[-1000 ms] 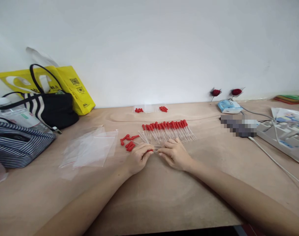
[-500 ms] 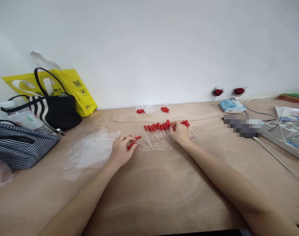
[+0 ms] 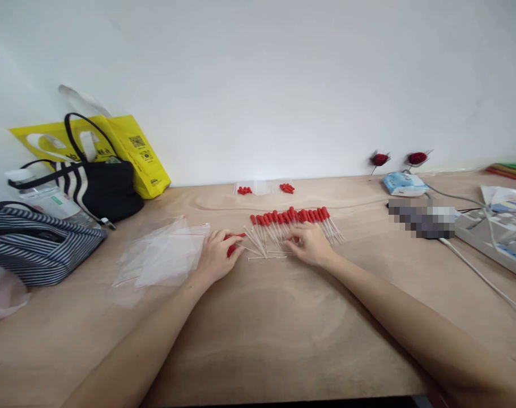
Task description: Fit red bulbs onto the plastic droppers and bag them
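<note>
Several thin clear droppers with red bulbs (image 3: 274, 218) lie in a row on the wooden table (image 3: 258, 328), bulbs toward the wall. My left hand (image 3: 219, 254) rests left of the row, its fingers curled round red-bulbed droppers (image 3: 232, 249). At the row's lower edge is my right hand (image 3: 309, 242), thumb and fingertips bent close together over the stems; what they hold, if anything, is too small to make out. Thin stems without bulbs (image 3: 264, 258) lie between my hands. Clear zip bags (image 3: 160, 255) are spread left of my left hand.
Near the wall lie small bags with red bulbs (image 3: 287, 188). To the left stand a yellow bag (image 3: 143, 158), a black bag (image 3: 109, 190) and a striped pouch (image 3: 41, 249). A tissue pack (image 3: 404, 184), cables and a power strip (image 3: 495, 235) are on the right.
My right hand has moved down from the red bulbs to the stems, uncovering bulbs in the row. My left hand stays round its droppers. The view has shifted slightly.
</note>
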Action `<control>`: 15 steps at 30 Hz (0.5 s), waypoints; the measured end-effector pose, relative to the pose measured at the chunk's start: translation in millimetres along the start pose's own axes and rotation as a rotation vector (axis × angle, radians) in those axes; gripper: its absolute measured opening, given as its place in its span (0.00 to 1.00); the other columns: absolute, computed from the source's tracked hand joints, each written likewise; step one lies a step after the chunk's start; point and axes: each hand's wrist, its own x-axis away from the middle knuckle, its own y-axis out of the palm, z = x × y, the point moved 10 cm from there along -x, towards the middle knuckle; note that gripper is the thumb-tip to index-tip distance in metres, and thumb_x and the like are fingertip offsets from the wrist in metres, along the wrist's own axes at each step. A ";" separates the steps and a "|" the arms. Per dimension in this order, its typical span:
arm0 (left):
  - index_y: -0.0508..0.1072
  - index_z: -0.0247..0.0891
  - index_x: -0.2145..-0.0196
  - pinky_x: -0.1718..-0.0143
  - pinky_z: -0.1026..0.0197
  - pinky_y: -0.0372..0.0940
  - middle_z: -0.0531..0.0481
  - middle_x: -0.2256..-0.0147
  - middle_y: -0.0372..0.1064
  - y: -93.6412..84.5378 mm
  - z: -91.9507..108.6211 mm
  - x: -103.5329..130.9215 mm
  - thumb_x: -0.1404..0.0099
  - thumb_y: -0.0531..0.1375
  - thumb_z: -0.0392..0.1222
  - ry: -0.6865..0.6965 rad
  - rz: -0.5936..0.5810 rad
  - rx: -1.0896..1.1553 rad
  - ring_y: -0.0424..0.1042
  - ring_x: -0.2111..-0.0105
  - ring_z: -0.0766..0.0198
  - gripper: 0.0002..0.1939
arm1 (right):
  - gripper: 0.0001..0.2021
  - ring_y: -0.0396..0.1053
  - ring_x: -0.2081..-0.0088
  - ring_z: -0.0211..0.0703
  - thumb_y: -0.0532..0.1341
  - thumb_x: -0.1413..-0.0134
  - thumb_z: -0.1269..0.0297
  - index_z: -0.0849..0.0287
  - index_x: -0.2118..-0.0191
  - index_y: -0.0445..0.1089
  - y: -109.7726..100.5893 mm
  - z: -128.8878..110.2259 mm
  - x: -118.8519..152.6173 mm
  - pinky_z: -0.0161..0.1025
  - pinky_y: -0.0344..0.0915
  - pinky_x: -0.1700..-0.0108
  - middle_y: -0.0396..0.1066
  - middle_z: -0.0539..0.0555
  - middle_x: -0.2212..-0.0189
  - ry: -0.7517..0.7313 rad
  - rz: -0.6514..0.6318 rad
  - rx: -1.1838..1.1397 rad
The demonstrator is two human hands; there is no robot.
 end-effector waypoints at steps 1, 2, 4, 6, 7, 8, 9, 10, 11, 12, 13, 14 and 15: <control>0.72 0.40 0.66 0.57 0.55 0.57 0.48 0.64 0.68 -2.2 -2.4 -1.0 0.41 0.55 0.44 -0.023 0.002 -0.013 0.65 0.61 0.57 0.09 | 0.08 0.61 0.67 0.41 0.57 0.50 0.59 0.56 0.73 0.69 0.9 -7.7 3.9 0.38 0.46 0.63 0.69 0.50 0.74 -0.049 -0.026 -0.016; 0.71 0.39 0.68 0.59 0.55 0.57 0.48 0.66 0.68 -4.5 -6.5 -1.6 0.41 0.55 0.46 -0.060 0.000 -0.030 0.65 0.62 0.57 0.10 | 0.08 0.61 0.67 0.41 0.58 0.51 0.59 0.56 0.73 0.69 1.7 -15.0 7.1 0.38 0.46 0.63 0.69 0.50 0.74 -0.090 -0.046 -0.029; 0.69 0.38 0.71 0.64 0.57 0.59 0.48 0.69 0.67 -6.6 -16.6 -0.5 0.44 0.56 0.50 -0.152 -0.038 -0.063 0.66 0.65 0.57 0.12 | 0.09 0.61 0.66 0.41 0.58 0.51 0.57 0.56 0.73 0.69 4.2 -28.0 11.0 0.39 0.45 0.63 0.69 0.50 0.73 -0.149 -0.074 -0.041; 0.67 0.39 0.73 0.67 0.58 0.59 0.49 0.70 0.67 -3.8 -24.4 3.3 0.47 0.58 0.52 -0.222 -0.110 -0.063 0.66 0.67 0.57 0.14 | 0.10 0.61 0.65 0.41 0.59 0.52 0.56 0.57 0.72 0.70 8.5 -37.4 11.1 0.39 0.44 0.63 0.68 0.50 0.72 -0.174 -0.095 -0.034; 0.65 0.39 0.73 0.68 0.59 0.59 0.50 0.71 0.67 -1.3 -26.6 5.6 0.48 0.59 0.53 -0.245 -0.146 -0.048 0.67 0.68 0.57 0.14 | 0.10 0.61 0.65 0.41 0.59 0.52 0.55 0.57 0.72 0.69 11.3 -40.3 10.2 0.38 0.44 0.64 0.68 0.51 0.72 -0.174 -0.105 -0.025; 0.65 0.39 0.73 0.69 0.60 0.59 0.50 0.71 0.67 1.2 -28.2 7.9 0.48 0.59 0.52 -0.263 -0.173 -0.030 0.67 0.68 0.58 0.14 | 0.10 0.61 0.65 0.41 0.60 0.52 0.56 0.57 0.71 0.69 14.2 -42.0 9.1 0.38 0.43 0.64 0.68 0.51 0.72 -0.168 -0.114 -0.011; 0.64 0.39 0.73 0.70 0.60 0.60 0.51 0.71 0.67 3.0 -29.5 9.9 0.48 0.59 0.52 -0.281 -0.189 -0.015 0.67 0.69 0.59 0.14 | 0.10 0.61 0.65 0.41 0.59 0.51 0.56 0.57 0.72 0.69 16.7 -42.7 7.8 0.38 0.43 0.64 0.68 0.51 0.72 -0.157 -0.121 0.004; 0.64 0.39 0.73 0.70 0.61 0.60 0.51 0.71 0.67 4.2 -30.8 11.6 0.47 0.58 0.51 -0.300 -0.195 -0.007 0.68 0.69 0.59 0.13 | 0.09 0.61 0.64 0.42 0.59 0.51 0.57 0.58 0.72 0.69 19.0 -42.7 6.8 0.38 0.43 0.64 0.68 0.51 0.72 -0.144 -0.126 0.020; 0.63 0.39 0.74 0.70 0.61 0.60 0.50 0.71 0.67 4.9 -32.2 12.9 0.47 0.58 0.50 -0.319 -0.194 -0.009 0.68 0.69 0.59 0.12 | 0.09 0.61 0.64 0.42 0.59 0.50 0.57 0.58 0.72 0.69 20.7 -42.4 6.1 0.39 0.43 0.64 0.68 0.51 0.71 -0.133 -0.129 0.038; 0.63 0.38 0.74 0.70 0.60 0.60 0.50 0.72 0.67 5.3 -33.1 13.8 0.46 0.57 0.50 -0.333 -0.191 -0.018 0.68 0.69 0.59 0.12 | 0.09 0.61 0.64 0.42 0.59 0.50 0.58 0.58 0.72 0.68 21.9 -41.8 5.8 0.39 0.43 0.64 0.68 0.51 0.71 -0.124 -0.128 0.057; 0.63 0.38 0.74 0.70 0.60 0.60 0.50 0.72 0.67 5.4 -33.1 14.1 0.46 0.57 0.49 -0.336 -0.184 -0.030 0.68 0.69 0.59 0.11 | 0.08 0.61 0.63 0.43 0.58 0.49 0.59 0.58 0.71 0.68 22.5 -41.0 5.8 0.39 0.43 0.64 0.68 0.52 0.71 -0.117 -0.125 0.078; 0.63 0.38 0.74 0.69 0.59 0.60 0.49 0.71 0.67 5.3 -31.8 13.9 0.45 0.56 0.49 -0.326 -0.176 -0.044 0.68 0.69 0.58 0.11 | 0.08 0.61 0.63 0.43 0.58 0.49 0.59 0.59 0.71 0.68 22.6 -40.1 6.0 0.40 0.43 0.64 0.68 0.52 0.70 -0.110 -0.119 0.101; 0.63 0.38 0.75 0.68 0.59 0.60 0.49 0.71 0.66 4.8 -29.5 13.3 0.45 0.56 0.48 -0.304 -0.163 -0.059 0.67 0.69 0.58 0.10 | 0.08 0.61 0.63 0.43 0.57 0.48 0.60 0.59 0.71 0.68 22.4 -39.0 6.4 0.40 0.44 0.64 0.69 0.53 0.70 -0.103 -0.113 0.123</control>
